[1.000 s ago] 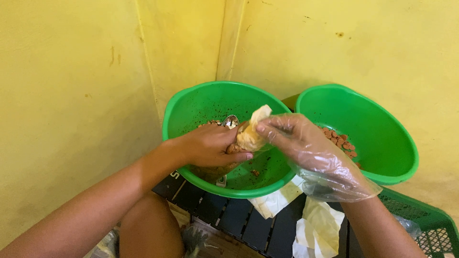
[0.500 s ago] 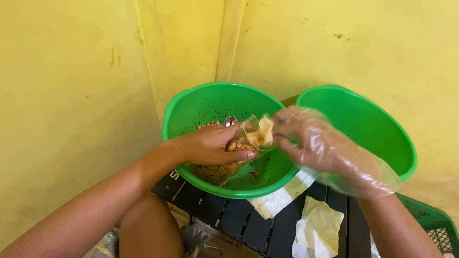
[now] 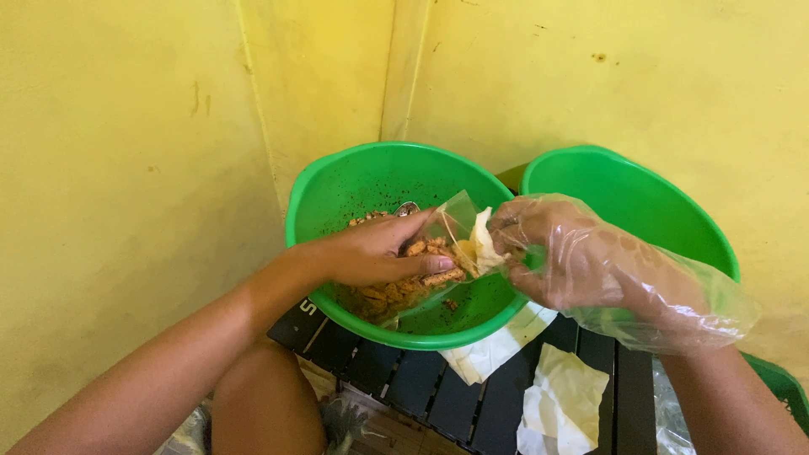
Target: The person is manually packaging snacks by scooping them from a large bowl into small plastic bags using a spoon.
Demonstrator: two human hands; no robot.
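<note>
My left hand (image 3: 375, 253) is bare and grips a small clear plastic bag (image 3: 438, 253) holding brown fried snack pieces, over a green plastic bowl (image 3: 337, 190). My right hand (image 3: 581, 261) wears a loose clear plastic glove and pinches the bag's open mouth together with a pale yellowish piece (image 3: 484, 244). More brown pieces (image 3: 379, 297) lie in the bowl under the bag. A metal spoon (image 3: 406, 208) pokes out at the back of the bowl.
A second green bowl (image 3: 640, 198) stands to the right, against the yellow wall corner. Both bowls rest on a dark slatted crate (image 3: 404, 379). White paper pieces (image 3: 560, 404) lie on the slats. A green crate edge (image 3: 779, 383) shows at the far right.
The bag has been opened and lowered a little into the bowl. My gloved right hand shifted from covering the bag's top to holding its mouth at the right.
</note>
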